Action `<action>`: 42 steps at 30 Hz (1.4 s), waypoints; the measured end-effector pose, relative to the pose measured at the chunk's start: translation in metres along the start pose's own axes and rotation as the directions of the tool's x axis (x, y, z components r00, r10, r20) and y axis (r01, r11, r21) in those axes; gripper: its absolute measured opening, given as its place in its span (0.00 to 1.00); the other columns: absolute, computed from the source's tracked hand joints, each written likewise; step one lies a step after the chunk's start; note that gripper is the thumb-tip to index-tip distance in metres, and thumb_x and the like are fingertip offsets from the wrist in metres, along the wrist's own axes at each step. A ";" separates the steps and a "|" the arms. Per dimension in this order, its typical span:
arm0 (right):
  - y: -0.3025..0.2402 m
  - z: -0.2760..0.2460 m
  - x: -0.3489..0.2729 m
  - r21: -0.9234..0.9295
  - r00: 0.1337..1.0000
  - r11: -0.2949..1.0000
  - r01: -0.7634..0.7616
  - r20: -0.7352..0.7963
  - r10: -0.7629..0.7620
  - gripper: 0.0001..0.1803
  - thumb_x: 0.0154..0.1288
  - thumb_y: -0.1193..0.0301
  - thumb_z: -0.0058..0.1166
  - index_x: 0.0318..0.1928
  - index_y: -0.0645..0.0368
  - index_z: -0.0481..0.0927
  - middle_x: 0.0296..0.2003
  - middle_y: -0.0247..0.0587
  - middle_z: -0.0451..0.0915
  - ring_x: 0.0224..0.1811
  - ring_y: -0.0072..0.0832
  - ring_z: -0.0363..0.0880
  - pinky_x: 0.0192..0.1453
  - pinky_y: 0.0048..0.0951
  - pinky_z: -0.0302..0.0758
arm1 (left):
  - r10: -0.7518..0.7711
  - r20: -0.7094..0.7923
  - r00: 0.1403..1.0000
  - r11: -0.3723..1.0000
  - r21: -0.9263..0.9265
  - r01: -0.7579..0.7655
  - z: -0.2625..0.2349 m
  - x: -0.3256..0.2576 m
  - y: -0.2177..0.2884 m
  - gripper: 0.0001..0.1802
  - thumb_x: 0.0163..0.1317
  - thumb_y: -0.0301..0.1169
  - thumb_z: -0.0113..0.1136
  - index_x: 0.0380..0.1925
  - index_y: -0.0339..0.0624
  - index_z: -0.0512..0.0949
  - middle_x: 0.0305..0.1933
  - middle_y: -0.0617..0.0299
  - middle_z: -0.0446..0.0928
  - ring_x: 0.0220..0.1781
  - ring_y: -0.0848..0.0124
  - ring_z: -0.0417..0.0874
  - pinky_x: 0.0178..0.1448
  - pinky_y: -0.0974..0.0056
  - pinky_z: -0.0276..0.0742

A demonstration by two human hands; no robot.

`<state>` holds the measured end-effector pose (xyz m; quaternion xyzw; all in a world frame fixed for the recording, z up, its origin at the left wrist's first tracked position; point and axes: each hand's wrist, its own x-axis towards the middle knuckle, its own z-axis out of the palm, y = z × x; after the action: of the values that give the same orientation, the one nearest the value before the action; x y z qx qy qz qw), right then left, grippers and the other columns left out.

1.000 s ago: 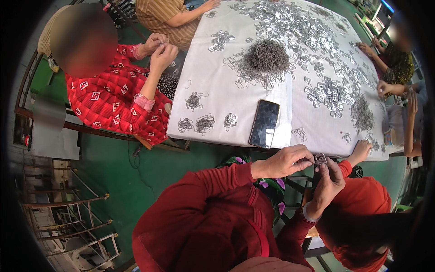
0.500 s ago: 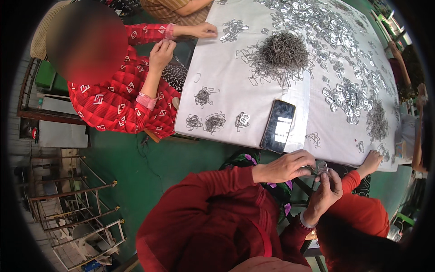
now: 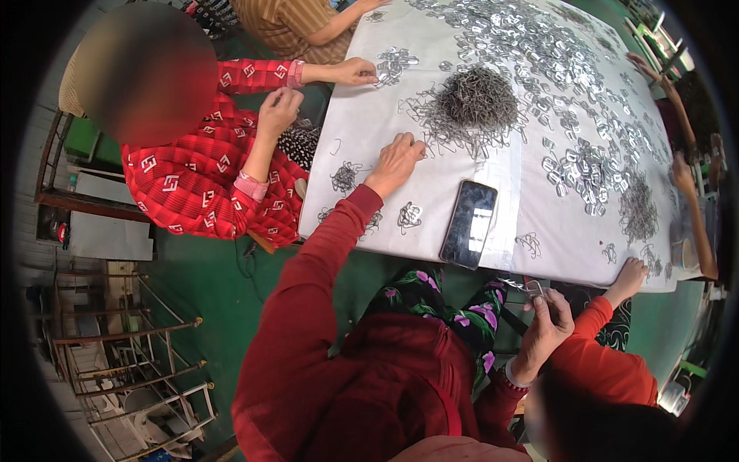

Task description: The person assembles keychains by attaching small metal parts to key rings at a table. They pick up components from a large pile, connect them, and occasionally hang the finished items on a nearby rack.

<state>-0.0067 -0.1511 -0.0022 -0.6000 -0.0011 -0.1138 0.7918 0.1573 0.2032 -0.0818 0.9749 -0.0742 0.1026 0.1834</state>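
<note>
A white-covered table (image 3: 493,231) is carrying a dark heap of wire clips (image 3: 477,96), scattered shiny metal pieces (image 3: 539,46) and a black phone (image 3: 468,223) near its front edge. The left hand (image 3: 394,163) is lying spread open on the cloth just beside the heap. The right hand (image 3: 545,327) is pinching a small metal piece (image 3: 533,288) below the table edge.

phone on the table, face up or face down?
Cannot tell for sure. The dark phone lies flat on the white table near its edge; its glossy top side shows only reflections.
</note>
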 end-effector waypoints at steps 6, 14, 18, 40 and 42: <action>0.006 -0.010 -0.016 -0.040 0.995 0.998 -0.055 -0.080 0.052 0.13 0.57 0.86 0.57 0.44 0.69 0.79 0.35 0.46 0.81 0.30 0.28 0.79 0.35 0.24 0.77 | 0.017 -0.204 0.979 0.893 -0.437 -0.107 0.002 -0.025 0.060 0.06 0.64 0.26 0.51 0.40 0.39 0.70 0.37 0.52 0.72 0.39 0.58 0.76 0.43 0.58 0.74; -0.008 0.008 -0.023 -0.151 0.978 0.977 -0.149 -0.166 0.123 0.08 0.55 0.88 0.56 0.37 0.71 0.81 0.31 0.40 0.81 0.28 0.21 0.78 0.34 0.20 0.75 | 0.219 0.126 0.968 0.214 -0.974 0.078 -0.052 -0.093 0.226 0.04 0.65 0.22 0.55 0.38 0.33 0.73 0.32 0.59 0.72 0.28 0.73 0.79 0.32 0.69 0.76; -0.015 0.011 -0.027 -0.145 0.988 0.989 -0.036 -0.153 0.013 0.07 0.56 0.88 0.56 0.36 0.70 0.81 0.29 0.38 0.80 0.28 0.20 0.78 0.35 0.19 0.75 | 0.351 -0.203 0.914 0.475 -0.803 -0.360 -0.043 -0.102 0.245 0.07 0.59 0.23 0.60 0.38 0.37 0.75 0.42 0.57 0.72 0.42 0.65 0.76 0.45 0.63 0.74; 0.001 -0.034 0.004 -0.114 0.994 0.992 -0.054 -0.104 0.042 0.08 0.61 0.79 0.55 0.25 0.68 0.76 0.24 0.38 0.75 0.22 0.20 0.72 0.25 0.19 0.69 | 0.284 -0.135 0.949 0.352 -0.906 -0.234 -0.007 -0.093 0.249 0.08 0.59 0.16 0.57 0.37 0.34 0.73 0.35 0.55 0.76 0.36 0.60 0.79 0.40 0.62 0.75; 0.004 -0.041 0.047 -0.444 0.950 0.843 -0.304 -0.211 0.232 0.15 0.66 0.71 0.52 0.22 0.67 0.75 0.16 0.36 0.72 0.18 0.20 0.70 0.23 0.22 0.68 | 0.239 -0.092 0.967 0.315 -0.934 -0.167 -0.001 -0.093 0.242 0.06 0.59 0.17 0.57 0.37 0.34 0.73 0.34 0.56 0.77 0.36 0.61 0.80 0.40 0.62 0.76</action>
<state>0.0346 -0.1974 -0.0114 -0.7581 0.1697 -0.0430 0.6282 0.0225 -0.0096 -0.0188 0.6790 -0.2466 0.0327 0.6907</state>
